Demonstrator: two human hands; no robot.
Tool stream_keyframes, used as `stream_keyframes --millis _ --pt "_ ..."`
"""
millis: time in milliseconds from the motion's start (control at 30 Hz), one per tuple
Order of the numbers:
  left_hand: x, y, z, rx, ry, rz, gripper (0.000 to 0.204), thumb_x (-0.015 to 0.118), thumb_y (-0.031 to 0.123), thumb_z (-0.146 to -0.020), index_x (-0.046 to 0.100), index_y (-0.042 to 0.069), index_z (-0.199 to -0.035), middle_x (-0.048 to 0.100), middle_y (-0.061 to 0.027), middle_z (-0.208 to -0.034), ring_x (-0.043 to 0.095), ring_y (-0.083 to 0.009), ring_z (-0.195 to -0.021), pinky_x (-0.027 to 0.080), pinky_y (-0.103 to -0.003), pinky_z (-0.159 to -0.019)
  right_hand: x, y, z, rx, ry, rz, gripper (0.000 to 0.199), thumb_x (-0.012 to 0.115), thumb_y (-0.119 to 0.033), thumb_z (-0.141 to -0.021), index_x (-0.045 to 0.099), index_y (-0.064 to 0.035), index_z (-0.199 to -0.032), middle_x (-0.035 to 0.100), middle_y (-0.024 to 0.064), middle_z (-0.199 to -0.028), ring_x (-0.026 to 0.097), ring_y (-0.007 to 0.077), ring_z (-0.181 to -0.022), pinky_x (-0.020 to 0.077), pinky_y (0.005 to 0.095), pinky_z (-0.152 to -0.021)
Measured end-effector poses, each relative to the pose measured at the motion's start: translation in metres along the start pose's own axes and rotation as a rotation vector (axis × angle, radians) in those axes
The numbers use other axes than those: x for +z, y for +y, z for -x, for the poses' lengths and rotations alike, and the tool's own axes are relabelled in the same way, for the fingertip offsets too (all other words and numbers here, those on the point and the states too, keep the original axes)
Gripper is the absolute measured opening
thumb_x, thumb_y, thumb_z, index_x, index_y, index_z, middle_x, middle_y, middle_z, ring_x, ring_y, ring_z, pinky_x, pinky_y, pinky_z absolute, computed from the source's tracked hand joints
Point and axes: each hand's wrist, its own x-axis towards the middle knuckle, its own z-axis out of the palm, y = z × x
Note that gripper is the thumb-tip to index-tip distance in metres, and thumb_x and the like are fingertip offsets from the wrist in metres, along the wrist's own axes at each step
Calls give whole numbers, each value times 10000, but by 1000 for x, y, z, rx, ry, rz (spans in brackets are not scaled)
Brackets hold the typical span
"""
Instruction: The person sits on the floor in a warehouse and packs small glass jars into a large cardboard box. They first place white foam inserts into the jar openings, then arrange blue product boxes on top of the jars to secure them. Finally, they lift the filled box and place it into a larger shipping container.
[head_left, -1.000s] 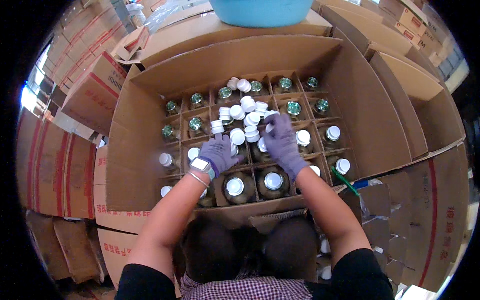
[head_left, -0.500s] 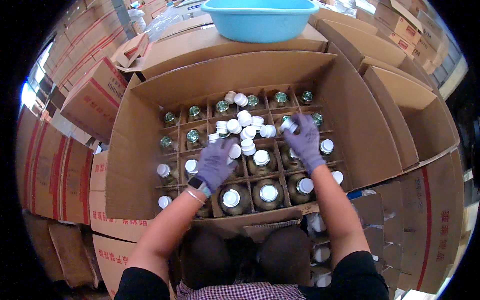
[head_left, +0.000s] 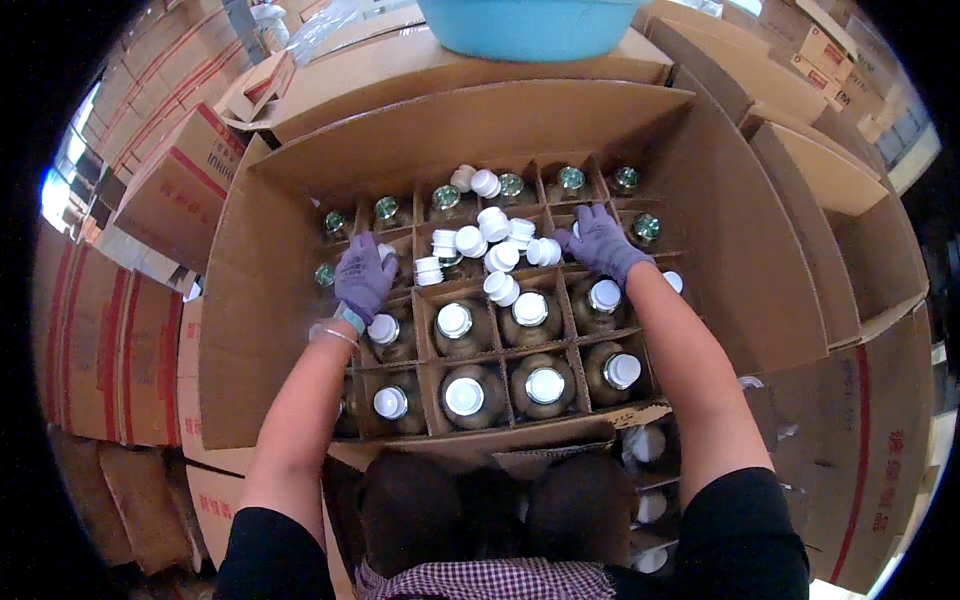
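Purple-gloved, the left hand (head_left: 365, 275) curls over a bottle top at left of centre, a sliver of white cap (head_left: 386, 250) showing by its thumb. Well apart, the right hand (head_left: 603, 245) bends over another top at right of centre; whether either grip is tight cannot be told. Loose white caps (head_left: 493, 224) lie heaped mid-frame inside a divided carton (head_left: 480, 120), while capped glass bottles (head_left: 545, 408) fill its lower rows and tops that glint green (head_left: 646, 228) show toward the upper end. A blue basin (head_left: 535, 30) sits at the top edge. The heap looks precarious: a brushing finger could send caps rolling into gaps beside the bottles. Any cap pressed down askew might sit loose, and an off-centre push could tilt a bottle against the cardboard dividers (head_left: 500, 354).
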Motion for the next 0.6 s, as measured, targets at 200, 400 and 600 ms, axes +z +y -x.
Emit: stream_keyframes --millis 200,400,600 --pt "19 -38 -31 122 -254 -269 505 629 407 -861 530 26 -1177 573 -212 -1200 613 -391 -1070 503 -502 -914 -14 -46 36 -144 286 -63 656 690 -382 -839 471 -85 -1380 554 178 -1310 526 367 -1227 425 458 -1043" --pt "0 1 -43 56 -672 -322 628 635 310 -790 459 -26 -1290 483 -331 -1339 559 -464 -1189 476 -518 -988 -14 -52 37 -289 124 -115 605 727 -318 -791 535 -156 -1341 584 131 -1264 569 303 -1173 463 416 -1003" --pt "7 -35 -49 108 -668 -27 761 667 226 -739 375 -52 -1384 406 -349 -1387 422 -507 -1306 424 -510 -1067 -74 3 28 228 402 -108 577 692 -387 -782 575 -183 -1309 572 156 -1257 587 362 -1155 472 419 -1019"
